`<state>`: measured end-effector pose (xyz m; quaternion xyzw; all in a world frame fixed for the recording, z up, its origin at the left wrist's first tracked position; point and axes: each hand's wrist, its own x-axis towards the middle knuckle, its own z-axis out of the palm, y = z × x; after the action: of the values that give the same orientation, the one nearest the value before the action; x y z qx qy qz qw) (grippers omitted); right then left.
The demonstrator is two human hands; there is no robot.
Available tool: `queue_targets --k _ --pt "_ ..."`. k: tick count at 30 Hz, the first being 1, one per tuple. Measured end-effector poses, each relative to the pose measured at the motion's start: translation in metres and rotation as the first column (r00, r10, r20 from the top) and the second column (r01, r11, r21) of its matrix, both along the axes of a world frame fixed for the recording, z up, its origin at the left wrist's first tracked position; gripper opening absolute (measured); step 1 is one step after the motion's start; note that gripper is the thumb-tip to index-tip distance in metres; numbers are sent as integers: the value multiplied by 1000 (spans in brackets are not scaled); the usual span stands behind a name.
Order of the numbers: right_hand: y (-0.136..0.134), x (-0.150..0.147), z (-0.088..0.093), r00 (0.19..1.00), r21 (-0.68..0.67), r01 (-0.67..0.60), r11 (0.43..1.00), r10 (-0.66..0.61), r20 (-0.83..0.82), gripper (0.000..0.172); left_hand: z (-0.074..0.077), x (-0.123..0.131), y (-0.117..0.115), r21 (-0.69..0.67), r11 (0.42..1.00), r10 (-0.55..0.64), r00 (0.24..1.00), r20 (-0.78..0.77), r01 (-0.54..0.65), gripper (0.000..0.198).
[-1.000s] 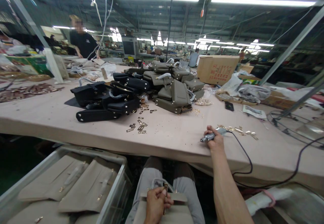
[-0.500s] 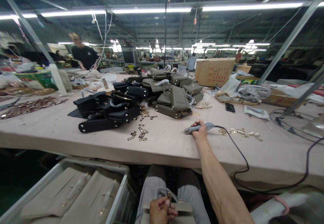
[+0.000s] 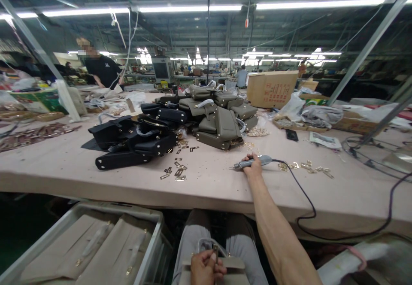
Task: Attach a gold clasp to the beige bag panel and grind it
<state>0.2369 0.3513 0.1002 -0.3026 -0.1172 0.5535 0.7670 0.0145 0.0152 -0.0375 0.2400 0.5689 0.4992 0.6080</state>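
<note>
On the table, my right hand (image 3: 253, 165) is closed around a grey electric screwdriver (image 3: 265, 160), whose bit points left and whose dark cord runs off to the right. Down at my lap, my left hand (image 3: 204, 267) pinches a narrow metal clasp plate (image 3: 215, 251) upright between thumb and fingers. Behind that hand lies a taupe handbag (image 3: 233, 264) with a wrapped handle, resting on my thighs. Its lower part is cut off by the frame edge. Loose gold metal plates (image 3: 309, 167) lie right of the screwdriver, and dark-looking ones (image 3: 180, 172) lie to its left.
Black handbags (image 3: 128, 145) and taupe handbags (image 3: 219, 128) are piled mid-table. A crate (image 3: 157, 221) of beige bags stands at lower left. A phone (image 3: 292, 135), a cardboard box (image 3: 272, 88) and a wire ring stand sit to the right. Another person (image 3: 103, 70) stands at far left.
The view has shifted slightly, so the piled bags appear a little further left. Both hands keep their grips, on the screwdriver and on the clasp plate.
</note>
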Motion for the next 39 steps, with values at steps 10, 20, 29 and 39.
queue_targets --k 10,20,29,39 --pt "-2 -5 1 997 -54 21 998 -25 -68 27 -5 -2 1 -19 999 -34 999 0 34 51" --pt "-5 -9 3 997 -75 50 996 -54 -53 28 -3 -1 -1 2 1000 -12 1000 -24 12 53" --pt "-8 -9 5 996 -81 75 994 -78 -36 27 2 0 -1 6 1000 2 999 -50 -2 60" --pt "-8 -5 5 993 -92 104 990 -109 -45 28 4 -1 -4 25 1000 6 999 -35 -5 60"
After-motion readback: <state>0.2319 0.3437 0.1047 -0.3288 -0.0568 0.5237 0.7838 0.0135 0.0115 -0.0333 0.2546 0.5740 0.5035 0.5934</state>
